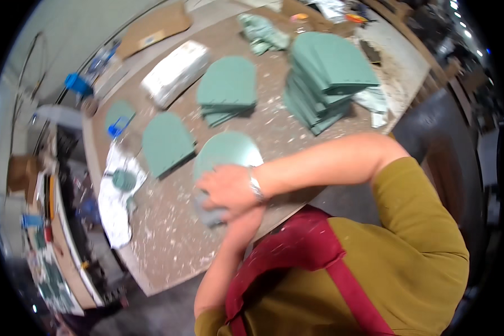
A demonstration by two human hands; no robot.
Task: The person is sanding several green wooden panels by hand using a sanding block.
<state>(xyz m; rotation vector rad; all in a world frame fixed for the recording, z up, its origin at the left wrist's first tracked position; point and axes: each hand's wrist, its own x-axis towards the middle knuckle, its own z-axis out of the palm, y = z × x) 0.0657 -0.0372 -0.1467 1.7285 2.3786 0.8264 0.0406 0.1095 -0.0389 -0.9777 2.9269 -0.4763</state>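
My right arm reaches across from the right, a silvery band [256,186] at its wrist. My right hand [225,187] is palm down on a pale green panel [229,147] with a rounded end, its fingers curled over a soft-looking grey pad [208,214] at the panel's near left; motion blurs them. Up from the lower edge comes my left forearm, crossing beneath the right wrist. Of my left hand [247,223] only the part near the wrist shows; its fingers are hidden. Left of the panel lies another green rounded panel [167,143].
Behind are a small stack of green panels [228,84] and a taller, uneven stack [333,61]. A white wrapped block [176,73], a crumpled green cloth [262,35] and a white cloth [116,196] with a green jar [124,180] lie on the speckled brown table [168,241].
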